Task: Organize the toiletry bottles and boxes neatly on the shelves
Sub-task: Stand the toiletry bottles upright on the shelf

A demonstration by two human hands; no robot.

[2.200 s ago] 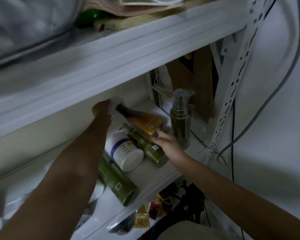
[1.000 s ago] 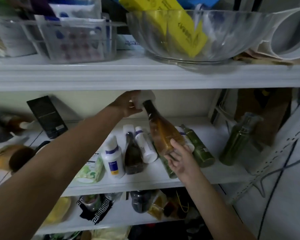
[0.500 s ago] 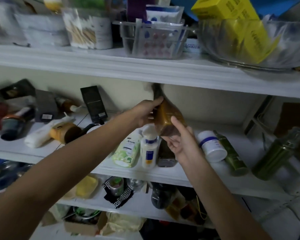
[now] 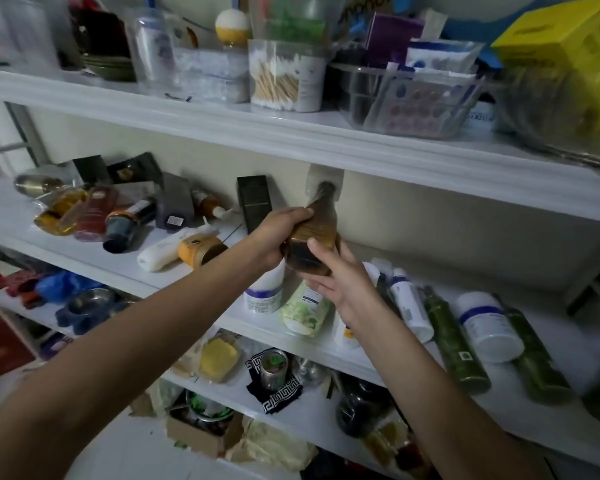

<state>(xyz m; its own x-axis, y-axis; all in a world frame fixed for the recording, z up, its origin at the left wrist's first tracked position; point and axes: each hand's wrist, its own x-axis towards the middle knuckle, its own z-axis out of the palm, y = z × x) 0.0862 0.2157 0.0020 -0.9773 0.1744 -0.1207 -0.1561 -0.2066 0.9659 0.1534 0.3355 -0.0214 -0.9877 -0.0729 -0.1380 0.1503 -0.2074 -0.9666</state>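
Both hands hold an amber bottle (image 4: 317, 230) with a white cap, upright above the middle shelf (image 4: 551, 327). My left hand (image 4: 278, 233) grips its left side. My right hand (image 4: 340, 275) cups its base from below and the right. Under the bottle lie a white bottle with a blue band (image 4: 264, 292) and a green-patterned pouch (image 4: 303, 313). To the right lie white tubes (image 4: 409, 306), a white jar (image 4: 489, 327) and two green bottles (image 4: 456, 344). On the shelf's left are toppled amber and red bottles (image 4: 80, 211), a white tube (image 4: 167, 251) and black boxes (image 4: 255, 200).
The top shelf (image 4: 291, 133) carries a cotton-swab tub (image 4: 284, 77), a clear basket (image 4: 406, 98), a yellow box (image 4: 568, 46) and a clear bowl. The lower shelf (image 4: 309, 417) holds packets, a tin on black cloth, a dark jar and a pet bowl (image 4: 90, 303).
The amber bottle was lifted off the shelf's right part, tilted upright and carried left in both hands. The view swung left and up, bringing the cluttered left end into sight.
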